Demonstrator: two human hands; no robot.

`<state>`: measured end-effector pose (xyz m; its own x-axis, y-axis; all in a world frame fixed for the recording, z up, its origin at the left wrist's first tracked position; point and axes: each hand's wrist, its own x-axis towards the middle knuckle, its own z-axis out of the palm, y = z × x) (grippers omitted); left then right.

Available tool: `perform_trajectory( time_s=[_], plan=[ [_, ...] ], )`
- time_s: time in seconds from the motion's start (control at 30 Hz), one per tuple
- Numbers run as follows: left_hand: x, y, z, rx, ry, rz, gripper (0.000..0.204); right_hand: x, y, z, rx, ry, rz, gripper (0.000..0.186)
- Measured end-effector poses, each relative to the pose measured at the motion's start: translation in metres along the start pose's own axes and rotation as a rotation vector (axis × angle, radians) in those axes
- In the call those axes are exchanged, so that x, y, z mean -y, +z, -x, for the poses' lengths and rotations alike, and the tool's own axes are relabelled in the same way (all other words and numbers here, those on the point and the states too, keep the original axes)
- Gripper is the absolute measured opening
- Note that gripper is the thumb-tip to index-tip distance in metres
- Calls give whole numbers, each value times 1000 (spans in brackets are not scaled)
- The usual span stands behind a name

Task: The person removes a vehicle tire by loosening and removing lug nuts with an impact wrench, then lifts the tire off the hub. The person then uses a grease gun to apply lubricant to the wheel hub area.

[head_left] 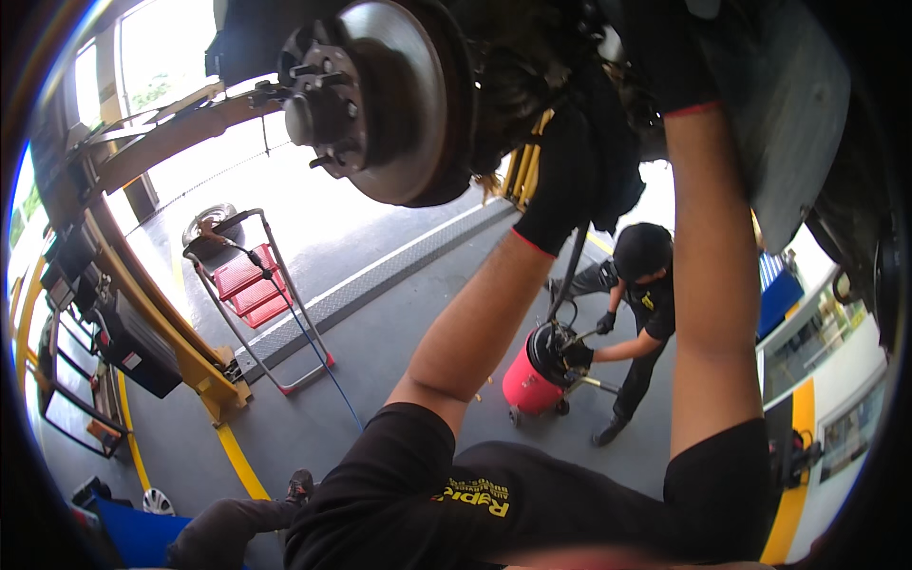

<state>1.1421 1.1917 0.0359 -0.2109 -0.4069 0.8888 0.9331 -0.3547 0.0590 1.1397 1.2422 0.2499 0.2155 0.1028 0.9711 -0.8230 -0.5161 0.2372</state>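
My left hand point(578, 161), in a black glove with a red cuff edge, reaches up among the dark suspension parts point(518, 57) of a raised vehicle. Just left of it is a brake disc point(404, 104) with a bare wheel hub point(323, 119) and its studs. Farther right and higher, my right hand point(670, 57), gloved the same way, is up beside a grey curved panel point(798, 123). Shadow and dark parts hide the fingers of both hands, so whether they grip anything does not show.
A co-worker point(646, 285) in black gloves bends over a red wheeled drum point(532, 380) below. Left stand a red stepladder point(252, 285) with a blue hose hanging by it and a yellow lift post point(204, 370). Another person's leg point(233, 522) shows lower left.
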Motion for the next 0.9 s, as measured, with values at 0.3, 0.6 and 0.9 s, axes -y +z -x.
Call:
perform_trajectory(
  time_s=[0.3,0.6,0.9],
  plan=[
    [-12,20,16,-41,-124,-284,48,8,-8,-2,28,46,-40,25],
    [10,31,9,-193,51,-447,39,13,-7,-9,96,131,-29,21],
    [0,29,11,-89,164,-1119,38,4,-11,-7,88,-6,-179,23]
  ],
)
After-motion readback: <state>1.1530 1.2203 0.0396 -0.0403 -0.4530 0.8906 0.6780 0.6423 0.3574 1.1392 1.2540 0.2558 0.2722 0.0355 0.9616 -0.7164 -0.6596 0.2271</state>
